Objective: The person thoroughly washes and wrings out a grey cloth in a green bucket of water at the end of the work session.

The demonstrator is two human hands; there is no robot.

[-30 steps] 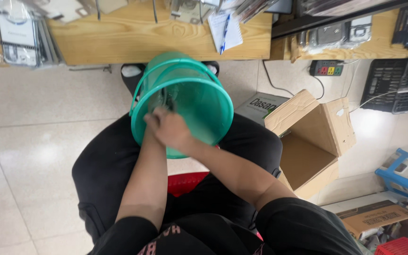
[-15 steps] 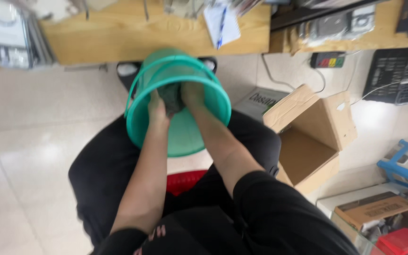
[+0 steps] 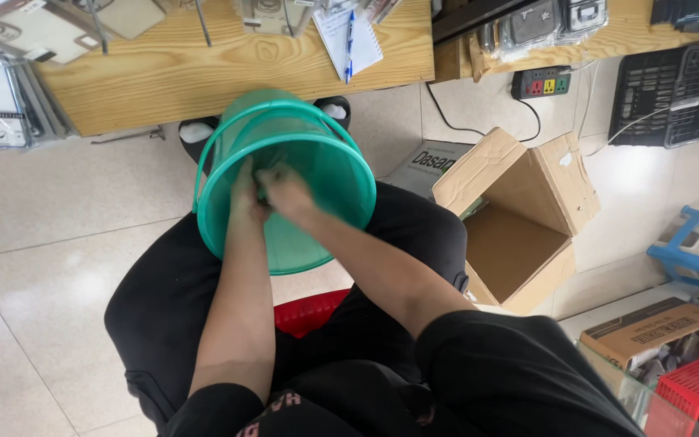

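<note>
A seated person's black-trousered legs [image 3: 163, 299] fill the lower view above a red stool [image 3: 309, 311]. To the right, an open cardboard box [image 3: 519, 235] stands on the tiled floor. The green bucket [image 3: 317, 162] rests tilted between the knees, mouth toward the camera. Left hand [image 3: 244, 194] and right hand [image 3: 285, 190] reach inside, side by side; whether they grip anything cannot be told.

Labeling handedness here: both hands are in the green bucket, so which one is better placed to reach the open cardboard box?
Right, probably. The right hand is on the side of the green bucket nearer the open cardboard box; the left hand would have to cross over.
</note>
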